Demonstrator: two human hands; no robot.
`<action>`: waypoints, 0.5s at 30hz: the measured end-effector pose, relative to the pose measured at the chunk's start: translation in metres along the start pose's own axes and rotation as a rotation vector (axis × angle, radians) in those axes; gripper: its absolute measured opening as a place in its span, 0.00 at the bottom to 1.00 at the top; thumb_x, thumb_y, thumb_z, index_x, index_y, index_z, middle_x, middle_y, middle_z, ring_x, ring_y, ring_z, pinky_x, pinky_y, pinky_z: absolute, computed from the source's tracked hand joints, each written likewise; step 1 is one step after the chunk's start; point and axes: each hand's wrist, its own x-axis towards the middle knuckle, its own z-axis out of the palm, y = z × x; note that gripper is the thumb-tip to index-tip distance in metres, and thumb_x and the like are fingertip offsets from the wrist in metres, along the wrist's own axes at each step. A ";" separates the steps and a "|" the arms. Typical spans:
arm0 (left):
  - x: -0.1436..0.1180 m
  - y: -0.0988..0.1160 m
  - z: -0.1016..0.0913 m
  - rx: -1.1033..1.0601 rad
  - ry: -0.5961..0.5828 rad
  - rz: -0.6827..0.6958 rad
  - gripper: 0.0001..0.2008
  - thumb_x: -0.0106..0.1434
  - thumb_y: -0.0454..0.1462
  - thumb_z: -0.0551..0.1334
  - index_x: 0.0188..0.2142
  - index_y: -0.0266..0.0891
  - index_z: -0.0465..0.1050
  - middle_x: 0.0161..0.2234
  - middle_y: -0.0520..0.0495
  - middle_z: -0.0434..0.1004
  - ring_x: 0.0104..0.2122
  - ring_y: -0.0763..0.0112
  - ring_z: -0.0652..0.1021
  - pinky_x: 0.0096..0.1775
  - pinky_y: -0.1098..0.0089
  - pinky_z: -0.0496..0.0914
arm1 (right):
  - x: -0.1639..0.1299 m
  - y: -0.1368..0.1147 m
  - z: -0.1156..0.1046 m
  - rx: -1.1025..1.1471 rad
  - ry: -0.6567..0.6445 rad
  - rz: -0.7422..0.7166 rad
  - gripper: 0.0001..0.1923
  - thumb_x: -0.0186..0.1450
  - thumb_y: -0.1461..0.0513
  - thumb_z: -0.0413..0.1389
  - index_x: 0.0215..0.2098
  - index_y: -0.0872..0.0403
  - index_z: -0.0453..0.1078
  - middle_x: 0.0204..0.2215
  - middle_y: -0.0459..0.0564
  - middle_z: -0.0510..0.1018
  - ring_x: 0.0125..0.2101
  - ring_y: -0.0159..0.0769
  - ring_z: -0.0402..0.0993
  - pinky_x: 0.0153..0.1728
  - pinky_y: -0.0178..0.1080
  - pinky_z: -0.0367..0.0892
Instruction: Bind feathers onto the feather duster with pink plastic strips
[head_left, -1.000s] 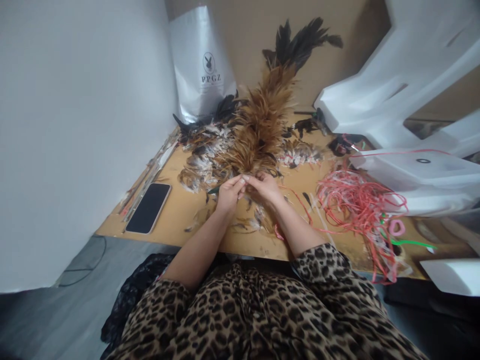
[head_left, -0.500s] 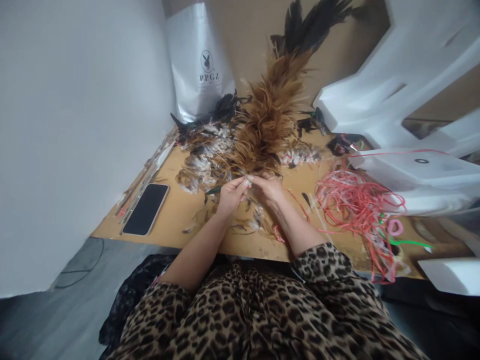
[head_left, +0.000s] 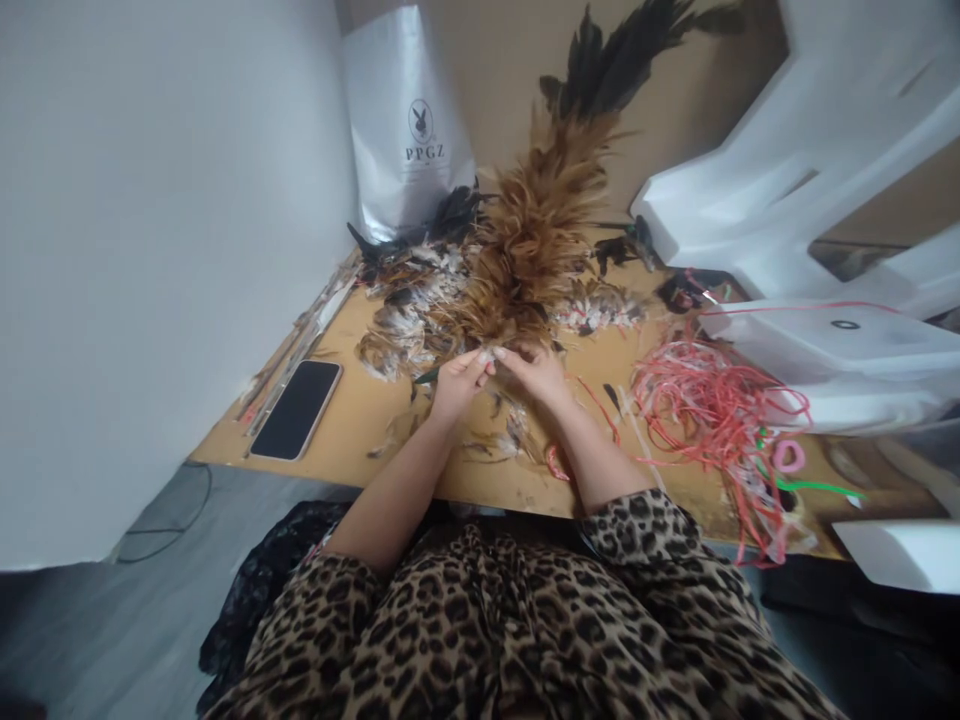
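My left hand and my right hand meet over the table. Thumbs and fingers are pinched, with the tips almost touching. What sits between them is too small to make out. Right beyond the fingertips begins a long, bushy brown feather garland, whose far end carries dark feathers leaning up against the back wall. Beside my left hand is a dark green feather. Bundles of pale and brown feathers lie to the left, and another speckled bundle to the right. Loose small feathers are scattered below my wrists.
A phone lies at the table's left edge, near a white panel. Behind stands a silvery bag. At right are tangled red strings, a pink ring, a green strip and white foam pieces.
The view has shifted slightly, so the phone and bag appear a little to the right. Both hands stay pinched together at the same spot, with slight finger movement.
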 end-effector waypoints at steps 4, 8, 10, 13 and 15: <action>0.003 0.000 0.001 0.082 0.121 0.081 0.14 0.55 0.44 0.63 0.22 0.35 0.72 0.17 0.53 0.64 0.17 0.81 0.60 0.21 0.77 0.54 | -0.005 -0.002 -0.002 -0.017 -0.065 0.027 0.19 0.53 0.48 0.58 0.23 0.56 0.72 0.19 0.45 0.72 0.21 0.29 0.63 0.26 0.33 0.58; 0.002 0.000 0.005 0.335 0.199 0.307 0.06 0.54 0.35 0.62 0.31 0.37 0.78 0.30 0.46 0.77 0.32 0.70 0.74 0.37 0.70 0.68 | -0.016 -0.014 0.012 -0.009 -0.044 -0.120 0.16 0.56 0.52 0.54 0.20 0.55 0.68 0.17 0.44 0.67 0.20 0.28 0.58 0.24 0.33 0.54; -0.001 0.000 0.006 0.501 0.183 0.414 0.11 0.54 0.31 0.60 0.36 0.38 0.78 0.35 0.44 0.79 0.38 0.65 0.75 0.44 0.66 0.67 | -0.020 -0.022 0.017 -0.100 -0.008 -0.192 0.16 0.58 0.54 0.52 0.17 0.55 0.64 0.15 0.43 0.62 0.19 0.27 0.54 0.22 0.33 0.51; -0.006 0.001 0.003 0.755 0.114 0.497 0.15 0.57 0.30 0.56 0.41 0.39 0.77 0.37 0.42 0.78 0.39 0.63 0.75 0.45 0.65 0.67 | -0.021 -0.034 0.015 -0.295 -0.036 -0.245 0.17 0.59 0.56 0.50 0.16 0.55 0.63 0.15 0.43 0.63 0.19 0.27 0.54 0.23 0.34 0.50; -0.008 0.003 0.001 0.918 0.078 0.508 0.16 0.59 0.31 0.55 0.44 0.39 0.75 0.37 0.41 0.77 0.39 0.63 0.75 0.45 0.66 0.66 | -0.018 -0.047 0.007 -0.513 -0.130 -0.257 0.16 0.60 0.58 0.50 0.17 0.55 0.66 0.15 0.45 0.66 0.19 0.29 0.57 0.24 0.34 0.51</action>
